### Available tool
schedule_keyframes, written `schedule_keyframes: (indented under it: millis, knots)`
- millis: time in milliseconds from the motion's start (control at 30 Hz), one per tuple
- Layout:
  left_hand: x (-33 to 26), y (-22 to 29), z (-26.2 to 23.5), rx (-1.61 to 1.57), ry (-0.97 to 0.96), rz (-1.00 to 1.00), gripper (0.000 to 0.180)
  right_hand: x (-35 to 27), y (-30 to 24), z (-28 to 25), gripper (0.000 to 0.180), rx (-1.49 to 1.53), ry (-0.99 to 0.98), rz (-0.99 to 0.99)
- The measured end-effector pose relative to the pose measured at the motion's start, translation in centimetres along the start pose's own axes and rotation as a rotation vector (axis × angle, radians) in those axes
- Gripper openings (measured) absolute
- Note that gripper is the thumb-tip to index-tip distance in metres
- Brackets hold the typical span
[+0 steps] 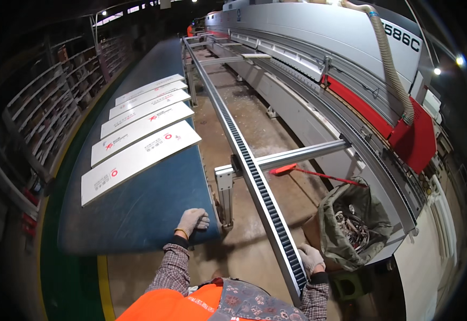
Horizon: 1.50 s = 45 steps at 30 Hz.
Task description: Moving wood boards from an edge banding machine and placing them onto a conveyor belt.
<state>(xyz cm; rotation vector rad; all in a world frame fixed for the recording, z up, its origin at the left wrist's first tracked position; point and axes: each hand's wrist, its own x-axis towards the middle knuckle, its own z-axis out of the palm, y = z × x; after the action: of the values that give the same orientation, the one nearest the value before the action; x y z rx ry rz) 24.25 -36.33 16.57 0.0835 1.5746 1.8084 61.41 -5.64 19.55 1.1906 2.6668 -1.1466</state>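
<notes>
My left hand, in a pale glove, rests with curled fingers on the near right corner of a blue conveyor belt. Nothing shows in that fist. At the near end of a long roller rail, my right hand, also gloved, has its fingers bent against the rail's right edge. Part of its grip is hidden. Farther up the belt, several white panels lie side by side at a slant, printed with red and grey marks; the nearest white panel is beyond my left hand.
A metal crossbar joins the rail to a long white machine on the right. Right of my right hand stands a green sack holding strip-like scraps. A red-handled tool lies behind it. Shelving lines the left.
</notes>
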Motion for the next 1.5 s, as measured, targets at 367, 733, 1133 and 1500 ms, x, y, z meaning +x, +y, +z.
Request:
schedule_keyframes:
  millis: [367, 733, 1133, 1500]
  knots:
    - [0.1, -1.1, 1.2, -0.008, -0.049, -0.010, 0.021, -0.5, 0.9, -0.1, 0.040, -0.050, -0.051, 0.033]
    - [-0.3, -2.0, 1.7, 0.041, -0.016, 0.012, 0.022, -0.8, 1.5, 0.1, 0.041, -0.060, -0.064, -0.005]
    - [-0.5, -2.6, 1.8, 0.047, -0.050, 0.001, 0.023, -1.5, 1.6, 0.3, 0.039, -0.074, -0.044, -0.003]
    - [-0.9, -3.2, 2.0, 0.036, -0.058, 0.018, 0.023, -1.7, 2.4, 0.6, 0.041, -0.078, -0.058, -0.016]
